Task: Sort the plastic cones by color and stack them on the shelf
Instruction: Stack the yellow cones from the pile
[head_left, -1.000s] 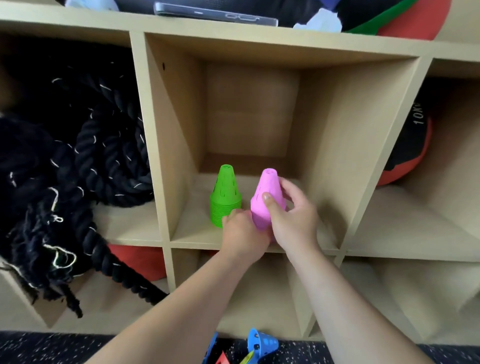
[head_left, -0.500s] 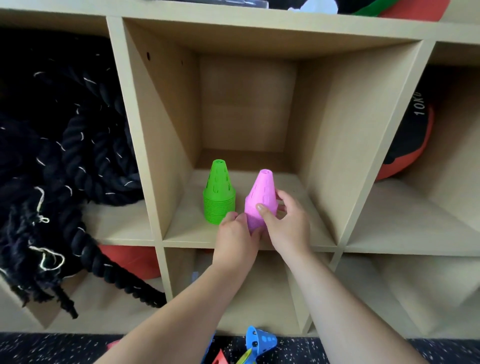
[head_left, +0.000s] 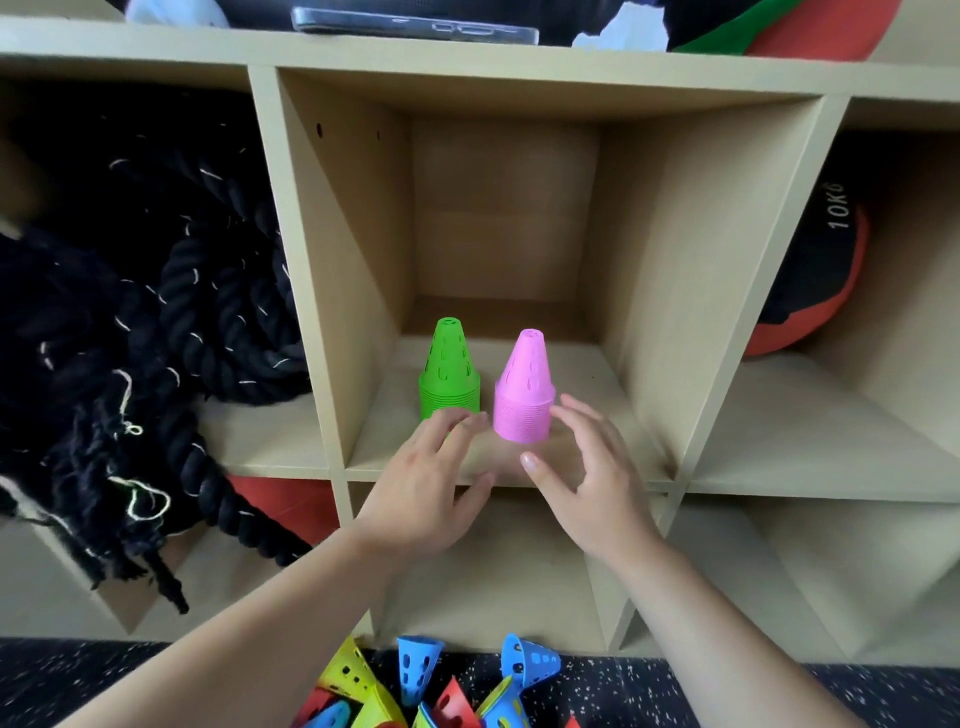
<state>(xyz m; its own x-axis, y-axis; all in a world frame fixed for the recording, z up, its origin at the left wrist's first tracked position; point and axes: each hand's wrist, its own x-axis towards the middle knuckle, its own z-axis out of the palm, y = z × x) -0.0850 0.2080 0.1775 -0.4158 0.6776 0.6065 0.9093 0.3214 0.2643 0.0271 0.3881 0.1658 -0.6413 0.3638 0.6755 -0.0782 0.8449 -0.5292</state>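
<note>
The pink cone stack (head_left: 523, 402) stands upright in the middle cubby of the shelf (head_left: 519, 67), just beside the green cone stack (head_left: 448, 379). The left hand (head_left: 431, 488) and right hand (head_left: 592, 483) flank it, each grip apart, fingers spread, holding nothing. Loose cones (head_left: 415, 675) lie on the floor below.

Your left grip (head_left: 431, 483) and right grip (head_left: 597, 483) flank the pink stack (head_left: 524, 400), holding nothing.
Fingers on both are spread and relaxed; the pink stack stands upright just beyond and between their fingertips, in the middle cubby of the shelf (head_left: 306, 260). The green stack (head_left: 449, 374) stands beside it, just beyond your left grip, whose blurred fingertips overlap its base in view. On the floor (head_left: 104, 686) below both wrists lie loose cones (head_left: 413, 670).
</note>
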